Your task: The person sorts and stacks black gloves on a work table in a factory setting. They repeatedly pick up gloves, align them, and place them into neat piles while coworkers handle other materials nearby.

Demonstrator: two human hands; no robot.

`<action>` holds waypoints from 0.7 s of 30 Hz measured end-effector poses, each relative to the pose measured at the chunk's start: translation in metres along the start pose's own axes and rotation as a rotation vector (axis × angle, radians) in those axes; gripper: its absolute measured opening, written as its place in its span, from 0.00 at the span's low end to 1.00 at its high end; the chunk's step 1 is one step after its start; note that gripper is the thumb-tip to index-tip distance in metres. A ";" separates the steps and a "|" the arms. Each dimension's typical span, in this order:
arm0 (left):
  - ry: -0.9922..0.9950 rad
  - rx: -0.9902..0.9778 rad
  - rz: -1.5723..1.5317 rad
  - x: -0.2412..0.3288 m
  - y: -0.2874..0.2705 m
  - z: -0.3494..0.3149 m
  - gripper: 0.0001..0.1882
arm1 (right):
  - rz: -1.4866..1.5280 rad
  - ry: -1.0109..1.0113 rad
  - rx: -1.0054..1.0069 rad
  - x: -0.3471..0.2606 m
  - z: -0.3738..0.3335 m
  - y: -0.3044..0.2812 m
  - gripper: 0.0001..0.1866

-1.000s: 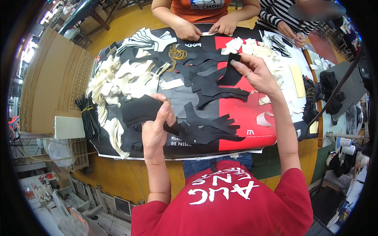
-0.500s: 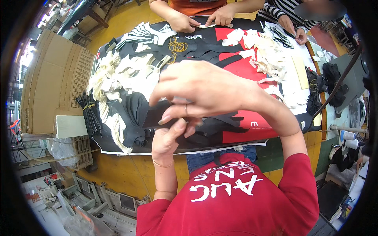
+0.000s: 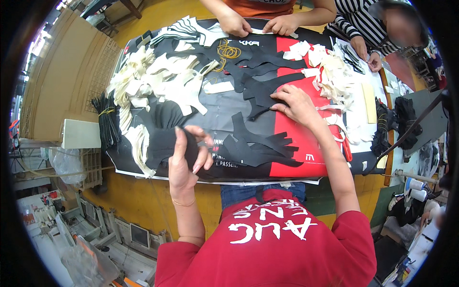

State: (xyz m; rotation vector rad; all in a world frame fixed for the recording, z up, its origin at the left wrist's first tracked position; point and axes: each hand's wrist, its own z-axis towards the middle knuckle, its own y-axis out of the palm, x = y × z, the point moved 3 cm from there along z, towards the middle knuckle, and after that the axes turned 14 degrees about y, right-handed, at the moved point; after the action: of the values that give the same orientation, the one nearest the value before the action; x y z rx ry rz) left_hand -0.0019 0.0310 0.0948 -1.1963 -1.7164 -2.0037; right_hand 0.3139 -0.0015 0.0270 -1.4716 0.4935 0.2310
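Observation:
My left hand [image 3: 189, 155] is raised above the table's near left side, thumb up and fingers curled but apart. Behind it is a rounded black fabric piece [image 3: 165, 146], partly covered by the thumb; no clear grip on it shows. A fan of black fabric pieces [image 3: 167, 115] lies just beyond. Right of centre, my right hand [image 3: 297, 106] reaches palm down with slightly bent, separated fingers. Its fingertips touch the edge of a black cut fabric piece [image 3: 260, 93] that overlaps the red area. Nearer to me lie several more black cut pieces [image 3: 258, 148].
Cream fabric pieces are heaped at the left [image 3: 138, 81] and right [image 3: 334, 79]. Yellow rubber bands [image 3: 228, 50] lie near the far side. Across the table one person's hands [image 3: 282, 24] hold a light strip; another person's hands [image 3: 366, 52] work at the far right. A cardboard sheet [image 3: 67, 62] stands left.
My hands have separated. My right hand has moved right and away from me to a black piece; my left hand has shifted slightly left. The view has shifted a little.

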 end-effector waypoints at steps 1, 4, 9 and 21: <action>-0.004 -0.036 0.012 0.000 0.003 0.002 0.24 | 0.040 -0.033 0.018 0.002 0.002 -0.001 0.18; 0.003 -0.196 0.024 0.002 0.014 0.013 0.26 | 0.218 -0.055 0.014 0.007 0.007 -0.004 0.14; -0.257 -0.252 0.195 -0.034 0.026 0.065 0.26 | 0.395 0.020 -0.078 0.009 0.012 -0.005 0.10; -0.518 -0.185 0.335 -0.096 0.020 0.112 0.32 | 1.010 0.432 0.353 0.027 0.024 -0.033 0.17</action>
State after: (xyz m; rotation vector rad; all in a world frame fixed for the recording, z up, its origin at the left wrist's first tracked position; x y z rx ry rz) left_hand 0.1183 0.0966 0.0383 -2.0550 -1.4052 -1.7757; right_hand 0.3566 0.0146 0.0450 -0.8138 1.5350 0.5832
